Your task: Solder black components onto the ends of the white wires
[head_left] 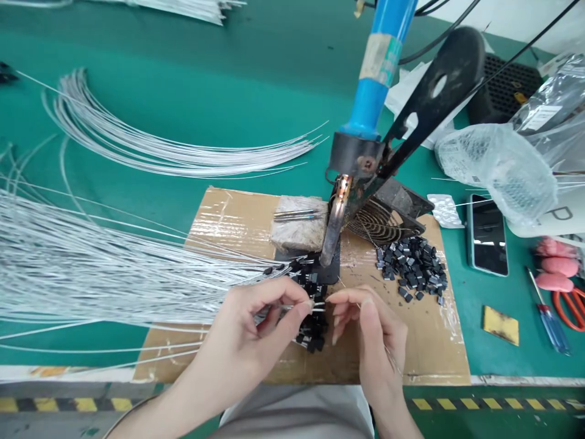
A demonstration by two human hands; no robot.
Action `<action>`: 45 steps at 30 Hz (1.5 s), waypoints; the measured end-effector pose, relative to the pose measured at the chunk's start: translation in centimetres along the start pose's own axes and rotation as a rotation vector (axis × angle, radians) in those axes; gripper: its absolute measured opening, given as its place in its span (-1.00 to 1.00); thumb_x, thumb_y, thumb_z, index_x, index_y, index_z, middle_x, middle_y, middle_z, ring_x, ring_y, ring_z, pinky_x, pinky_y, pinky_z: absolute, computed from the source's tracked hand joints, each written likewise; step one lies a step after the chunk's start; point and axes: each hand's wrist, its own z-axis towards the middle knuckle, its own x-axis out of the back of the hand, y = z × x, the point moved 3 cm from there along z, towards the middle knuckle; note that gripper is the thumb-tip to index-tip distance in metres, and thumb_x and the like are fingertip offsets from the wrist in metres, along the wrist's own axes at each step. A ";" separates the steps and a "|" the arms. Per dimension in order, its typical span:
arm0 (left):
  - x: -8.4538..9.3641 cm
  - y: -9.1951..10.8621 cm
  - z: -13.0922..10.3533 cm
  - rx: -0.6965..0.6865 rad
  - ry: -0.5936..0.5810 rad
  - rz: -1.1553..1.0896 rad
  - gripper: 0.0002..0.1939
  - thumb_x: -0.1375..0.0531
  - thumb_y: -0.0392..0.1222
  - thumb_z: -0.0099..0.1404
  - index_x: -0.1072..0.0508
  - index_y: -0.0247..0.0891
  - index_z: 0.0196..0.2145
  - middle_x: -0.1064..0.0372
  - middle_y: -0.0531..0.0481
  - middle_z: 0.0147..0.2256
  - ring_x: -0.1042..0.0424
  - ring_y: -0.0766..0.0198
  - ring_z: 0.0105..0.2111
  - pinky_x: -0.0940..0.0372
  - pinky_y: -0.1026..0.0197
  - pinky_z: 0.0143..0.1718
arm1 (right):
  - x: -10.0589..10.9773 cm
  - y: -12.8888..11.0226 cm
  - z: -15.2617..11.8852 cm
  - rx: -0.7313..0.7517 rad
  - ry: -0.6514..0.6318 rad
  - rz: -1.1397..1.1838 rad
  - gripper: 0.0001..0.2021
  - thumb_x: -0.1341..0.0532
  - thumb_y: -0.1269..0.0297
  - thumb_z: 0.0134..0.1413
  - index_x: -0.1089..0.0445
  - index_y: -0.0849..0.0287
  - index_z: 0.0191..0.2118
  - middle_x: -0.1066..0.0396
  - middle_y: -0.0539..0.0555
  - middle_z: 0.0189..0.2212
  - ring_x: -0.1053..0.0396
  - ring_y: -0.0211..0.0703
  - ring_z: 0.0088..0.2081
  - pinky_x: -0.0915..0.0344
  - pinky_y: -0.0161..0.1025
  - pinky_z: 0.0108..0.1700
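My left hand is closed, pinching white wires between thumb and forefinger, with their ends pointing right. Close beside those ends is my right hand, fingers curled around a thin solder wire that runs across the palm and up past the fingertips. Under and behind both hands lies a cluster of black connectors on the ends of a thick bundle of white wires. Above them a blue-handled soldering iron hangs in a black bracket, tip down.
A cardboard sheet covers the work area. On it are a pile of small black parts, a fan and a whitish block. To the right lie a phone, yellow sponge, screwdriver and scissors. Another wire bundle lies behind.
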 end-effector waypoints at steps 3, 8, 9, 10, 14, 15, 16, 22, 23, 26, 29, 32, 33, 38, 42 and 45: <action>0.1 0.2 0.0 0.036 0.002 -0.057 -0.78 -0.26 -0.10 0.33 -0.57 -0.13 -0.47 -0.36 0.09 -0.60 -0.22 0.31 -0.61 -0.07 0.30 -0.63 | -0.5 0.3 0.0 -0.061 0.008 0.143 -0.73 -0.26 0.12 0.48 -0.71 0.04 -0.18 -0.49 -0.01 -0.40 -0.43 -0.36 -0.52 -0.45 -0.46 -0.50; 0.0 -0.2 -0.6 0.103 0.068 -0.086 -0.78 -0.26 -0.16 0.36 -0.60 -0.17 -0.44 -0.39 0.09 -0.56 -0.25 0.34 -0.55 -0.12 0.34 -0.55 | -1.6 0.1 -0.2 -0.214 -0.006 0.301 -0.82 -0.39 0.11 0.35 -0.75 0.02 -0.21 -0.51 -0.01 -0.40 -0.41 -0.40 -0.55 -0.49 -0.48 -0.53; 0.0 -0.3 -0.7 0.087 0.067 -0.083 -0.79 -0.26 -0.16 0.37 -0.61 -0.17 -0.43 -0.40 0.09 -0.56 -0.26 0.34 -0.55 -0.13 0.34 -0.55 | -1.8 0.1 -0.2 -0.230 -0.013 0.331 -0.83 -0.41 0.11 0.33 -0.75 0.01 -0.21 -0.51 -0.01 -0.40 -0.40 -0.40 -0.55 -0.49 -0.49 -0.54; -0.1 -0.5 -0.9 0.071 0.067 -0.074 -0.79 -0.26 -0.16 0.38 -0.62 -0.17 -0.41 -0.41 0.09 -0.55 -0.26 0.34 -0.55 -0.14 0.34 -0.55 | -1.9 0.2 -0.2 -0.241 -0.022 0.360 -0.85 -0.43 0.11 0.31 -0.76 0.00 -0.21 -0.51 -0.01 -0.41 -0.40 -0.40 -0.56 -0.48 -0.50 -0.55; -0.2 -1.1 -1.3 0.004 0.088 -0.030 -0.78 -0.25 -0.19 0.45 -0.63 -0.14 -0.36 -0.45 0.12 -0.53 -0.22 0.37 -0.57 -0.11 0.35 -0.57 | -2.1 0.7 -0.2 -0.274 -0.074 0.464 -0.88 -0.48 0.12 0.25 -0.76 -0.01 -0.21 -0.53 -0.02 -0.46 -0.41 -0.40 -0.57 -0.44 -0.54 -0.60; -0.2 -1.0 -1.3 -0.011 0.089 -0.022 -0.78 -0.24 -0.20 0.45 -0.63 -0.13 -0.36 -0.46 0.13 -0.53 -0.21 0.37 -0.58 -0.10 0.35 -0.58 | -2.2 1.0 -0.2 -0.294 -0.075 0.484 -0.89 -0.49 0.12 0.23 -0.76 -0.01 -0.21 -0.53 -0.02 -0.48 -0.42 -0.40 -0.57 -0.44 -0.55 -0.60; -0.2 -1.0 -1.3 -0.026 0.090 -0.016 -0.78 -0.24 -0.21 0.46 -0.63 -0.12 -0.35 -0.47 0.14 -0.53 -0.21 0.37 -0.58 -0.08 0.35 -0.59 | -2.2 1.1 -0.2 -0.311 -0.076 0.502 -0.89 -0.51 0.12 0.21 -0.76 -0.01 -0.22 -0.54 -0.03 -0.49 -0.42 -0.40 -0.58 -0.44 -0.55 -0.60; -0.3 -0.4 -1.2 -0.080 0.108 0.008 -0.79 -0.24 -0.29 0.44 -0.61 -0.09 -0.35 -0.48 0.18 -0.53 -0.24 0.37 -0.56 -0.12 0.33 -0.55 | -2.5 1.4 -0.2 -0.344 -0.054 0.546 -0.87 -0.54 0.12 0.16 -0.75 0.03 -0.28 -0.55 -0.04 -0.54 -0.42 -0.42 -0.63 -0.41 -0.57 -0.63; -0.3 -0.4 -1.3 -0.080 0.106 0.009 -0.79 -0.23 -0.29 0.44 -0.61 -0.10 -0.35 -0.48 0.18 -0.52 -0.25 0.37 -0.56 -0.13 0.33 -0.55 | -2.5 1.4 -0.2 -0.348 -0.051 0.547 -0.87 -0.55 0.12 0.15 -0.75 0.04 -0.29 -0.55 -0.05 -0.55 -0.41 -0.43 -0.63 -0.41 -0.57 -0.63; -0.4 -0.5 -1.4 -0.069 0.094 0.018 -0.79 -0.23 -0.28 0.45 -0.61 -0.10 -0.34 -0.50 0.17 -0.50 -0.30 0.36 -0.54 -0.17 0.32 -0.53 | -2.5 1.3 -0.1 -0.364 -0.052 0.555 -0.86 -0.56 0.12 0.14 -0.75 0.04 -0.30 -0.55 -0.05 -0.56 -0.40 -0.44 -0.65 -0.40 -0.58 -0.64; -0.4 -0.4 -1.5 -0.077 0.096 0.022 -0.79 -0.24 -0.29 0.44 -0.61 -0.10 -0.34 -0.50 0.18 -0.50 -0.32 0.37 -0.54 -0.16 0.32 -0.53 | -2.4 1.3 0.0 -0.391 -0.065 0.577 -0.84 -0.56 0.10 0.12 -0.75 0.05 -0.32 -0.56 -0.04 -0.56 -0.41 -0.43 -0.65 -0.39 -0.58 -0.65; -0.3 -0.2 -1.5 -0.086 0.089 0.035 -0.78 -0.23 -0.30 0.44 -0.60 -0.10 -0.35 -0.50 0.18 -0.51 -0.31 0.37 -0.54 -0.13 0.32 -0.55 | -2.2 1.3 0.1 -0.455 -0.085 0.615 -0.82 -0.59 0.09 0.06 -0.74 0.06 -0.36 -0.56 -0.04 -0.57 -0.41 -0.41 -0.65 -0.41 -0.55 -0.66; -0.3 -0.2 -1.5 -0.087 0.084 0.043 -0.78 -0.22 -0.29 0.44 -0.60 -0.10 -0.35 -0.50 0.18 -0.51 -0.30 0.36 -0.54 -0.12 0.31 -0.54 | -2.2 1.3 0.1 -0.480 -0.098 0.628 -0.82 -0.60 0.09 0.05 -0.73 0.06 -0.37 -0.56 -0.05 -0.57 -0.41 -0.40 -0.64 -0.42 -0.54 -0.66; -0.4 -0.5 -1.5 -0.070 0.052 0.070 -0.76 -0.20 -0.26 0.46 -0.61 -0.11 -0.35 -0.50 0.15 -0.50 -0.31 0.34 -0.52 -0.14 0.28 -0.51 | -2.1 1.1 0.3 -0.549 -0.123 0.656 -0.77 -0.63 0.08 -0.04 -0.73 0.09 -0.41 -0.53 -0.04 -0.59 -0.39 -0.39 -0.66 -0.42 -0.52 -0.68; -0.4 -0.6 -1.4 -0.066 0.053 0.085 -0.75 -0.20 -0.26 0.44 -0.61 -0.13 -0.38 -0.46 0.15 -0.53 -0.23 0.34 -0.55 -0.08 0.27 -0.54 | -2.2 1.0 0.5 -0.579 -0.119 0.660 -0.75 -0.65 0.06 -0.11 -0.72 0.09 -0.44 -0.50 -0.06 -0.62 -0.36 -0.41 -0.69 -0.40 -0.52 -0.71; -0.3 -0.6 -1.4 -0.057 0.038 0.082 -0.74 -0.20 -0.25 0.44 -0.61 -0.14 -0.40 -0.45 0.13 -0.54 -0.22 0.33 -0.54 -0.06 0.26 -0.54 | -2.2 1.1 0.4 -0.605 -0.129 0.662 -0.74 -0.65 0.06 -0.11 -0.71 0.10 -0.44 -0.50 -0.06 -0.62 -0.35 -0.41 -0.68 -0.40 -0.51 -0.71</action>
